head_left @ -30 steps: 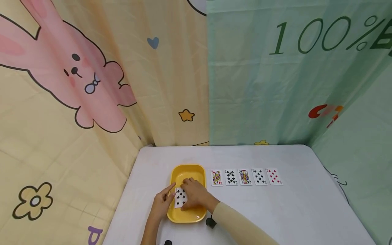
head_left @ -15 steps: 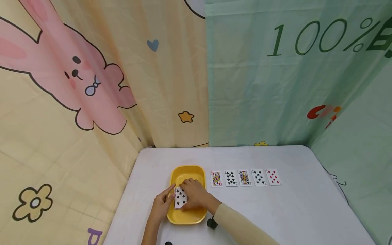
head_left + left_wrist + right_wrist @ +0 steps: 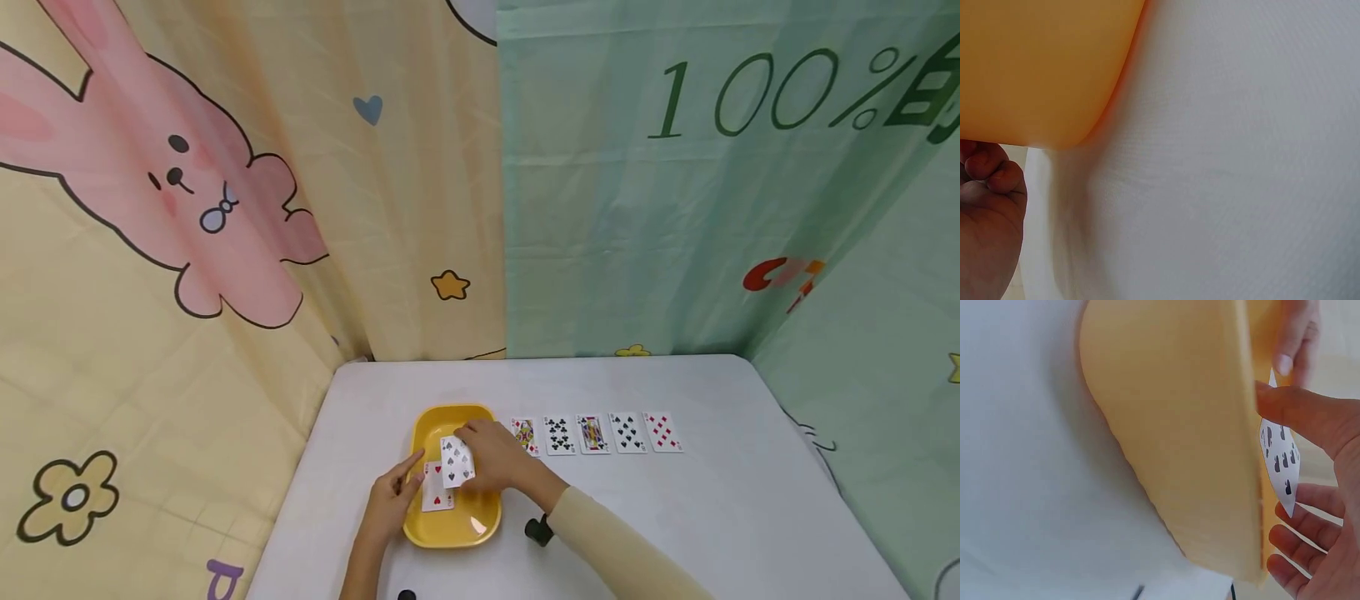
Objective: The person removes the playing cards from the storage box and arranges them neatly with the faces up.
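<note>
In the head view, my right hand [image 3: 491, 454] pinches a spade playing card [image 3: 457, 461] by its edges over the yellow tray [image 3: 468, 537]. The right wrist view shows that spade card [image 3: 1283, 459] between thumb and fingers, tilted. Under it a heart card [image 3: 437, 492] lies face up in the tray, partly covered. My left hand [image 3: 388, 502] grips the tray's left side, thumb over the rim near the heart card. In the left wrist view the left hand's fingers [image 3: 988, 169] curl at the edge of the tray [image 3: 1041, 69].
Right of the tray, several face-up cards [image 3: 592, 434] stand in a row, the leftmost a queen partly behind my right hand. The white table [image 3: 712, 517] reaches back to a printed curtain [image 3: 442, 183]. A small black object [image 3: 538, 530] hangs by my right wrist.
My right hand has lifted the spade card off and moved it up and to the right, uncovering the heart card. The left hand stays at the tray's side.
</note>
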`<state>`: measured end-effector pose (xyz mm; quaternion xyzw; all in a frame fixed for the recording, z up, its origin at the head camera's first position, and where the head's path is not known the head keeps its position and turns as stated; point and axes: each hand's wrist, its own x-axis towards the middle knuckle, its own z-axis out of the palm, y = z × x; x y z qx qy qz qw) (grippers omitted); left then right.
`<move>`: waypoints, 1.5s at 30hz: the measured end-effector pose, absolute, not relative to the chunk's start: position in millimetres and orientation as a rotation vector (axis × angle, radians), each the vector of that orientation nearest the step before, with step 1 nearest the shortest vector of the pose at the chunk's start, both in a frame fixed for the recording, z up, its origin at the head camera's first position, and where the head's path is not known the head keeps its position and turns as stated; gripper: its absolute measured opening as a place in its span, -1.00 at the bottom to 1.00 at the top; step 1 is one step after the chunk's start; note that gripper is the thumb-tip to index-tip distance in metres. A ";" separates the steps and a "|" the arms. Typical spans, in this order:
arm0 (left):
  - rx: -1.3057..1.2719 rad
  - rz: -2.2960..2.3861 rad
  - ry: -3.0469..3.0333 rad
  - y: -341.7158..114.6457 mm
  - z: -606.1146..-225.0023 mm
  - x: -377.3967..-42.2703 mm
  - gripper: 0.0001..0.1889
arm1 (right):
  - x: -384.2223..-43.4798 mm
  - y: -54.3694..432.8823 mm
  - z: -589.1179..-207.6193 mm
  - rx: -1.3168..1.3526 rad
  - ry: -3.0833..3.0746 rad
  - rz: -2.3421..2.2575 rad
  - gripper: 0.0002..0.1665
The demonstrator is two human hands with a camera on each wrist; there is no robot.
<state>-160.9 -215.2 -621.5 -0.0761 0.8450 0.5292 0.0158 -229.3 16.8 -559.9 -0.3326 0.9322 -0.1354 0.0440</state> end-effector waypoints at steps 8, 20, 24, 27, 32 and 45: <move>-0.168 1.678 2.638 -216.3 -622.0 -161.5 -0.55 | -238.9 41.5 -540.8 -0.959 2.885 -0.516 0.04; -0.170 1.678 2.635 -216.5 -623.7 -160.6 -0.55 | -252.4 120.0 -527.5 -0.826 2.984 -0.588 0.09; -0.193 1.660 2.654 -216.5 -622.0 -159.1 -0.56 | -255.6 146.9 -525.6 -0.763 3.008 -0.551 0.08; -0.187 1.648 2.666 -216.2 -621.4 -159.3 -0.57 | -257.2 166.9 -522.8 -0.738 3.025 -0.543 0.07; -0.197 1.643 2.638 -216.4 -620.6 -160.3 -0.56 | -259.0 201.5 -524.1 -0.683 3.059 -0.517 0.05; -0.235 1.646 2.625 -215.7 -620.3 -161.3 -0.55 | -259.3 276.5 -533.3 -0.493 3.086 -0.493 0.01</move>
